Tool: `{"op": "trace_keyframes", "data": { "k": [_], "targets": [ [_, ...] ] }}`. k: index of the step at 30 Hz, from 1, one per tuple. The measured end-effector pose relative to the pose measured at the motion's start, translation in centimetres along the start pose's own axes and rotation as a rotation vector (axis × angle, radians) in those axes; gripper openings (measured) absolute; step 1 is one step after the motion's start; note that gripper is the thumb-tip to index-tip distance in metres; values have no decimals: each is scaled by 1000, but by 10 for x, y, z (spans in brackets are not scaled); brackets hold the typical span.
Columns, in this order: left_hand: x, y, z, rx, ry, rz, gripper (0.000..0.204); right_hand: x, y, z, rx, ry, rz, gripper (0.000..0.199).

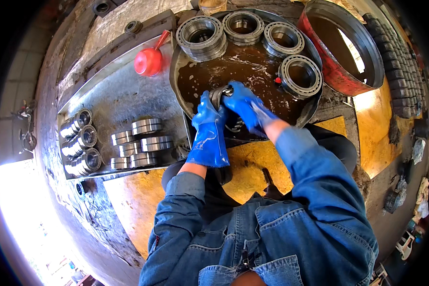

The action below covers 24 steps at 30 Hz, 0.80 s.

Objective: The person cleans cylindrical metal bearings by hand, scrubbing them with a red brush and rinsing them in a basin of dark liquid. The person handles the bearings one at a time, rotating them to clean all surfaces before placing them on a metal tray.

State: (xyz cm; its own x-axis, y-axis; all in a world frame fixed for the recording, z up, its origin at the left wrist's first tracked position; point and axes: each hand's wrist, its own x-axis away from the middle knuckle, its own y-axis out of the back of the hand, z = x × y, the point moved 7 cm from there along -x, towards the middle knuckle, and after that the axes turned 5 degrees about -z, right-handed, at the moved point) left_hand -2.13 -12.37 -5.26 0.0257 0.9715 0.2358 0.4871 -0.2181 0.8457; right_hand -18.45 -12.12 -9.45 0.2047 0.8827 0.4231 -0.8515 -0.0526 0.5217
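Both of my hands wear blue rubber gloves and meet over a round basin [175, 78] of murky brown liquid. Between them is a metal bearing ring [216, 97], tilted on edge. My left hand [209, 117] grips its left side with the fingers wrapped around it. My right hand [243, 102] closes on its upper right side, and the fingertips are partly hidden. Just below the hands, part of another bearing [235, 125] shows at the near side of the basin. Large roller bearings [201, 38] stand along the basin's far and right rim, and a small red object [278, 80] touches one of them.
Left of the basin, a metal tray [112, 102] carries shiny bearing rings [147, 126], roller bearings [86, 137] and a red ladle [148, 62]. A red drum [314, 62] with an open top stands at the far right, beside stacked dark ridged pieces [393, 62]. Yellowish board [257, 164] lies below the basin.
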Motion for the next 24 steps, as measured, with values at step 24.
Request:
{"op": "trace_keyframes", "data": {
  "k": [24],
  "targets": [
    [-1, -5, 1, -15, -58, -26, 76, 27, -14, -26, -172, -80, -267, 78]
  ]
}}
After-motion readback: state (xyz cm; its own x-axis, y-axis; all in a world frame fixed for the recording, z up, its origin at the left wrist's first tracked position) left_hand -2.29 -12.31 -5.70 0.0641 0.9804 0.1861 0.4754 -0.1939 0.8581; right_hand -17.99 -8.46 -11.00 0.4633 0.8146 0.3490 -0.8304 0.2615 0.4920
